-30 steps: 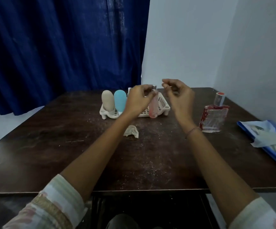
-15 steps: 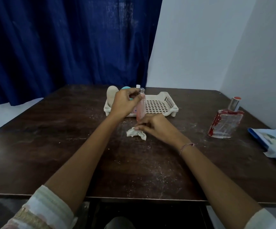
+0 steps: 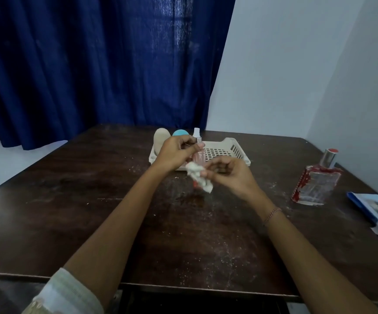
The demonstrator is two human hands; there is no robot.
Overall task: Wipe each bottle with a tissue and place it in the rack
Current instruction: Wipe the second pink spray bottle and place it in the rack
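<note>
White tissue (image 3: 198, 177) is off the worktop (image 3: 93, 211) now — half a second ago it lay crumpled on the wood under the right hand's reach, and now the right hand (image 3: 227, 172) has it pinched in its fingertips and lifted against the lower part of the pink bottle (image 3: 198, 155). The left hand (image 3: 176, 152) has not let go: it is closed round the bottle near the neck, holding it upright just in front of the rack (image 3: 240, 150), above the worktop. So the pickup is done and the wipe looks ready to start; that reads as the real turn here.

Over in the rack, a beige bottle (image 3: 160, 138) and a blue bottle (image 3: 180, 132) stand at the left end, with a white-capped sprayer (image 3: 196, 131) showing behind the left hand; the right side of the rack is bare. One square glass bottle (image 3: 314, 180) waits well apart on the right, untouched. By that count, this bottle and then the glass one remain.
</note>
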